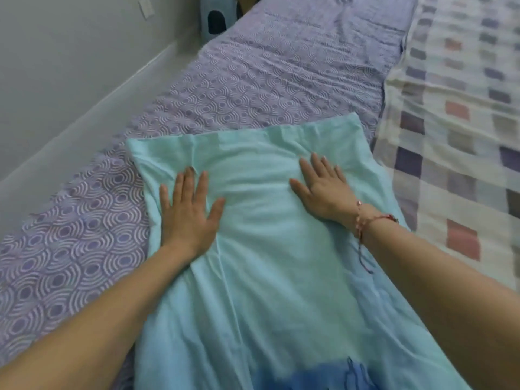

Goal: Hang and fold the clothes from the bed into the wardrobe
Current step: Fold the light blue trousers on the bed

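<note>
A light turquoise garment [253,291] lies spread flat along the bed, its far edge folded straight and a blue printed patch at its near end. My left hand [188,212] rests flat on its left side with fingers straight and spread. My right hand [320,187] presses flat on its right side, fingers straight, a red string bracelet on the wrist. Neither hand grips the cloth. The wardrobe is out of view.
The bed wears a purple sheet with white ring patterns [253,80]. A checked blanket [455,122] lies along the right. A grey wall [56,66] runs along the left, and a pale plastic stool [216,18] stands at the far end.
</note>
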Demonstrator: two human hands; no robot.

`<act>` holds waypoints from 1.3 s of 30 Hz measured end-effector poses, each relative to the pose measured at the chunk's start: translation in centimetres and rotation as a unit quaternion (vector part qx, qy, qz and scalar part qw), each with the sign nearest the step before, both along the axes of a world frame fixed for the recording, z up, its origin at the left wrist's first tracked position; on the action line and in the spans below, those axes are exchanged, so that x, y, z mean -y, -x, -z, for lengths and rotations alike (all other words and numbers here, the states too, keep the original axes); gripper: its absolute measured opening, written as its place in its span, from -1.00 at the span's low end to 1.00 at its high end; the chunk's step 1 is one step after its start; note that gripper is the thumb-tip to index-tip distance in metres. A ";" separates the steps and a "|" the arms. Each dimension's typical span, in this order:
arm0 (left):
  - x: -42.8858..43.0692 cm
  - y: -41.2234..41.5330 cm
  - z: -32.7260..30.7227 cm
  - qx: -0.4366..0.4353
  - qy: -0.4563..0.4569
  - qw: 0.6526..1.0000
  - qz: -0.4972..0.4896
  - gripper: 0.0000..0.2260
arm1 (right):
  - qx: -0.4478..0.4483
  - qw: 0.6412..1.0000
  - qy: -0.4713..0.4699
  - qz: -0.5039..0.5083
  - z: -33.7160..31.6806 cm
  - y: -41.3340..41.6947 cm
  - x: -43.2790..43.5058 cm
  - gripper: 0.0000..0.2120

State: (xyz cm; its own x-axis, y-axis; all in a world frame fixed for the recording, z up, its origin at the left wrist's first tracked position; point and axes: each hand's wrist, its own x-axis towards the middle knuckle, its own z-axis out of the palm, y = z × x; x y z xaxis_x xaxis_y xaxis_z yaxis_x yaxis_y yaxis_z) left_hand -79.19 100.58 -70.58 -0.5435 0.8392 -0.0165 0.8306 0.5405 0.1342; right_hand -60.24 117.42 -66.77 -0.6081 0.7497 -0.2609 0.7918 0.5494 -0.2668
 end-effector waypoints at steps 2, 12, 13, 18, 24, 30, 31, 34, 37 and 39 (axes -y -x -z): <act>-0.6 0.7 0.4 0.024 0.030 0.999 -0.012 -0.40 | -0.107 0.993 0.027 0.042 -1.3 -1.4 0.9 -0.43; 11.0 -17.3 -4.1 0.239 -0.170 0.955 0.040 -0.34 | -0.108 0.910 0.053 0.398 -6.6 -28.8 11.5 -0.51; 11.6 -19.0 -3.8 0.241 -0.162 0.954 0.076 -0.31 | -0.097 0.892 0.092 0.431 -5.8 -30.0 11.6 -0.42; 11.0 -28.9 -5.1 0.377 -0.168 0.907 0.082 -0.53 | -0.193 0.773 0.172 0.579 -5.1 -34.0 12.8 -0.37; 10.7 -29.9 -11.4 0.603 -0.215 0.759 -0.120 -0.80 | -0.408 0.795 0.218 0.393 -11.9 -30.8 17.5 -0.84; 16.7 -25.0 -15.5 0.821 -0.083 0.524 -0.212 -0.34 | -0.348 0.934 0.078 -0.021 -14.5 -23.7 28.1 -0.56; 18.0 -24.1 -15.9 0.831 -0.078 0.509 -0.209 -0.39 | -0.322 0.942 0.039 -0.089 -14.1 -22.7 30.3 -0.53; 21.7 -22.2 -16.3 0.844 -0.026 0.502 -0.188 -0.39 | -0.208 0.945 -0.056 -0.246 -11.7 -20.8 36.4 -0.55; 24.7 -22.0 -14.0 0.761 0.043 0.599 -0.244 -0.53 | -0.173 0.934 -0.096 -0.297 -9.3 -20.7 39.9 -0.58; 25.6 -22.6 -11.7 0.674 0.043 0.679 -0.288 -0.69 | -0.206 0.932 -0.121 -0.273 -8.2 -21.9 39.4 -0.33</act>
